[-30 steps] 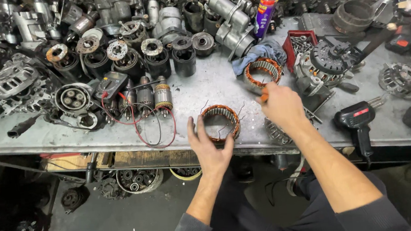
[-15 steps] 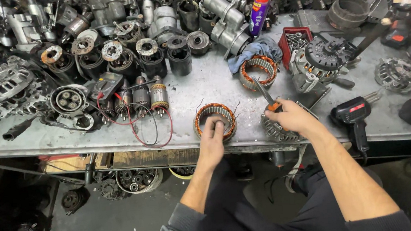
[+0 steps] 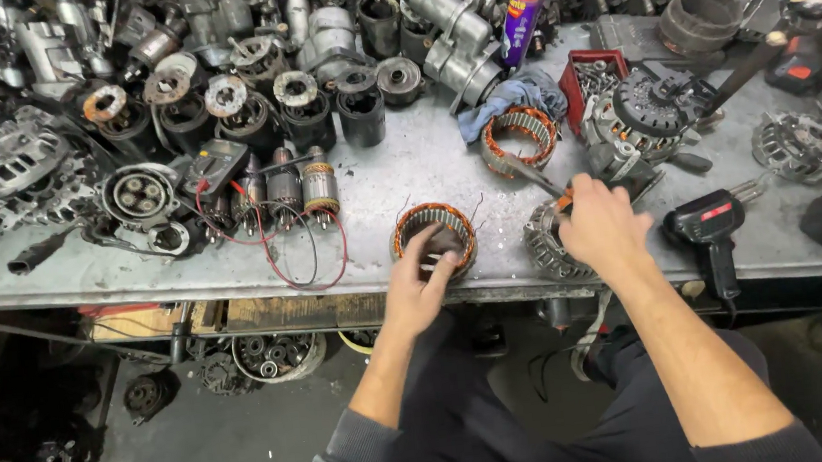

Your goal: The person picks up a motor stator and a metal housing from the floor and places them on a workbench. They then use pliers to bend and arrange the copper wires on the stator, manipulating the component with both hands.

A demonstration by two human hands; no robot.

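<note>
A copper-wound stator ring (image 3: 433,224) lies near the front edge of the grey metal bench (image 3: 396,177). My left hand (image 3: 418,286) grips its near rim, fingers curled over it. My right hand (image 3: 603,225) is closed on a thin tool with an orange handle (image 3: 557,199) whose dark shaft points up and left toward a second stator ring (image 3: 521,138). Just left of that hand sits a round toothed metal housing (image 3: 548,246).
A black soldering gun (image 3: 711,232) lies right of my right hand. A multimeter (image 3: 217,169) with red and black leads and small rotors sits to the left. Many alternator parts crowd the back, with a spray can (image 3: 521,4) and a red parts bin (image 3: 594,83).
My right hand has drawn back from the far stator ring toward the front edge with the tool. My left hand stays on the near ring.
</note>
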